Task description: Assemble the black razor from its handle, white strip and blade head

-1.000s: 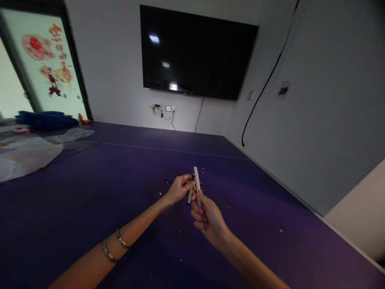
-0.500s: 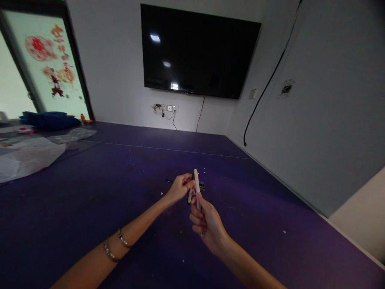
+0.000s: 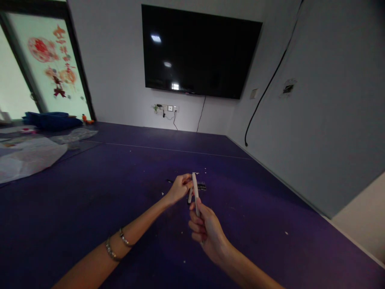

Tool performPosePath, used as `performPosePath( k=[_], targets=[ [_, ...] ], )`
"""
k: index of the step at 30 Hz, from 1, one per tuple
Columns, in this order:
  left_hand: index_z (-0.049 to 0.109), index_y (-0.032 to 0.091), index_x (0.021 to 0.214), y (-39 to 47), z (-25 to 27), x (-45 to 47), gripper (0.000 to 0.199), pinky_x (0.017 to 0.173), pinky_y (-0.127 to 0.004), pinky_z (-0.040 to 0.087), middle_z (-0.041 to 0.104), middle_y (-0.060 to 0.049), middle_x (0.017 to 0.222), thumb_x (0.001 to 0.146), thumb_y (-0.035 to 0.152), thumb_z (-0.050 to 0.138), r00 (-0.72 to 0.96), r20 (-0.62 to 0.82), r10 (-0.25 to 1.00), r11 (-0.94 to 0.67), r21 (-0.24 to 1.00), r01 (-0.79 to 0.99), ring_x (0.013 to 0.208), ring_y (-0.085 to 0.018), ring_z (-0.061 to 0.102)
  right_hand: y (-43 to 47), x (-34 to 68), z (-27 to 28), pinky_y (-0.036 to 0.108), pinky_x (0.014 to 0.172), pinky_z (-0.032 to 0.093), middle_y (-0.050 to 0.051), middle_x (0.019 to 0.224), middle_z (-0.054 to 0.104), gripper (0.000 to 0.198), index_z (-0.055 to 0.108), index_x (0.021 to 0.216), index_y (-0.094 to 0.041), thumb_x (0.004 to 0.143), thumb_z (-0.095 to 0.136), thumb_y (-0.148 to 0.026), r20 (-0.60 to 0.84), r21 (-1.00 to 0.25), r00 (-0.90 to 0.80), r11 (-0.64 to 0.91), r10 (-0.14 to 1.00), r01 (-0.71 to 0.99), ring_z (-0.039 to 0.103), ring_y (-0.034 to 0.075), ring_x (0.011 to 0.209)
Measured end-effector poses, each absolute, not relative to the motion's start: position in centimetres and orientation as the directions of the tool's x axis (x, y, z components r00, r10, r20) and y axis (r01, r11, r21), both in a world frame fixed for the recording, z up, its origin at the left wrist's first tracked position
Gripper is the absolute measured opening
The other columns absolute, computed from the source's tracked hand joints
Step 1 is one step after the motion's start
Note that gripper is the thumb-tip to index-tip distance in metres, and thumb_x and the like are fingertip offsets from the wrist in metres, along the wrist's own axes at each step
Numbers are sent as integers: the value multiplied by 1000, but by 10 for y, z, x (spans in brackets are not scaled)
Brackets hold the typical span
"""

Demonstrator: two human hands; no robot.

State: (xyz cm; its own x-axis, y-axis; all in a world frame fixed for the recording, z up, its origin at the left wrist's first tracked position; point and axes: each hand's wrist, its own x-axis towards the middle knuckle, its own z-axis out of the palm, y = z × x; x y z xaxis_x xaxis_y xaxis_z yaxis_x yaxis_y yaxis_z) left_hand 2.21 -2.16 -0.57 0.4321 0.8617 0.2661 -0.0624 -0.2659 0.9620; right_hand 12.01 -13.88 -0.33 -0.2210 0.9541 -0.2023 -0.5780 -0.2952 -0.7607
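Note:
My right hand (image 3: 207, 225) is closed round the lower end of a slim, pale stick-like tool (image 3: 195, 187), which points up and away from me. Just ahead and to the left, my left hand (image 3: 179, 190) pinches a short pale strip with a dark edge (image 3: 190, 197). The tool crosses in front of part of this strip; whether the two touch I cannot tell. Beyond the fingers a small black piece in clear wrapping (image 3: 201, 186) lies on the purple surface (image 3: 144, 257). A thin dark item (image 3: 169, 181) pokes out beside my left hand.
Small white scraps (image 3: 286, 233) are scattered over the surface. At the left lie crumpled plastic sheeting (image 3: 33, 158), a blue cloth bundle (image 3: 52, 120) and a small orange bottle (image 3: 84, 118). A black cable (image 3: 264, 96) hangs down the right wall; a television (image 3: 201, 52) is mounted ahead.
The pale tool in my right hand has shifted slightly down and toward me, with its tip lower. My left hand stays almost where it was.

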Motion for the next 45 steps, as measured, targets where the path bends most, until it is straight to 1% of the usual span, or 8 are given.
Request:
performPosePath(
  k=[5, 13, 25, 35, 38, 40, 43, 45],
  targets=[
    [53, 13, 76, -26, -2, 23, 13, 47, -21, 41, 55, 2, 57, 74, 25, 57, 438, 255, 862, -230, 967, -110, 46, -9, 53, -138, 123, 2, 17, 35, 3, -11, 46, 22, 35, 46, 74, -19, 72, 61, -51, -163, -770, -181, -240, 970, -591, 9, 2, 39],
    [51, 14, 74, -28, 1, 23, 16, 45, -21, 40, 54, 3, 54, 75, 28, 58, 471, 249, 846, -209, 968, -135, 44, -10, 53, -139, 124, -5, 17, 35, 3, -11, 47, 22, 35, 47, 76, -19, 71, 60, -51, -165, -765, -175, -238, 971, -598, 9, 2, 39],
    [51, 14, 76, -29, 2, 24, 17, 47, -23, 42, 56, 1, 58, 76, 30, 56, 496, 298, 815, -254, 954, -157, 47, -11, 54, -138, 125, 1, 17, 35, 2, -12, 45, 20, 36, 45, 73, -19, 70, 62, -51, -173, -741, -188, -253, 967, -621, 7, 2, 39],
    [53, 14, 79, -26, 0, 24, 18, 48, -24, 45, 56, 2, 59, 74, 30, 59, 430, 239, 871, -175, 967, -184, 45, -11, 56, -146, 121, -9, 17, 35, 3, -12, 46, 22, 34, 48, 81, -21, 72, 60, -51, -184, -771, -160, -244, 970, -588, 9, 3, 39],
    [54, 14, 83, -22, 1, 19, 20, 49, -26, 47, 59, 0, 62, 73, 30, 60, 496, 157, 854, -97, 985, -143, 48, -13, 58, -143, 124, -4, 17, 34, 5, -11, 48, 26, 31, 49, 87, -24, 74, 58, -50, -75, -816, -61, -96, 995, -570, 11, 3, 37],
    [54, 13, 83, -19, 1, 14, 23, 50, -28, 48, 61, -2, 65, 72, 32, 61, 608, 24, 794, 24, 997, -70, 52, -15, 61, -134, 131, 4, 17, 33, 8, -10, 50, 32, 28, 51, 88, -24, 76, 56, -48, 39, -854, 32, 50, 999, -518, 15, 3, 36],
    [55, 12, 82, -13, -1, 7, 26, 52, -31, 49, 64, -5, 69, 68, 32, 65, 692, -188, 697, 214, 976, 50, 58, -18, 64, -108, 149, 15, 18, 34, 19, -4, 58, 46, 25, 57, 87, -22, 77, 56, -44, 213, -917, 131, 245, 968, -314, 33, 5, 41],
    [55, 12, 79, -10, -2, 4, 25, 54, -32, 50, 64, -6, 70, 68, 31, 66, 693, -263, 671, 285, 955, 85, 61, -20, 65, -87, 166, 22, 20, 43, 30, -1, 63, 50, 22, 63, 82, -20, 76, 58, -41, 316, -927, 133, 336, 939, -167, 42, 8, 51]
  ],
)
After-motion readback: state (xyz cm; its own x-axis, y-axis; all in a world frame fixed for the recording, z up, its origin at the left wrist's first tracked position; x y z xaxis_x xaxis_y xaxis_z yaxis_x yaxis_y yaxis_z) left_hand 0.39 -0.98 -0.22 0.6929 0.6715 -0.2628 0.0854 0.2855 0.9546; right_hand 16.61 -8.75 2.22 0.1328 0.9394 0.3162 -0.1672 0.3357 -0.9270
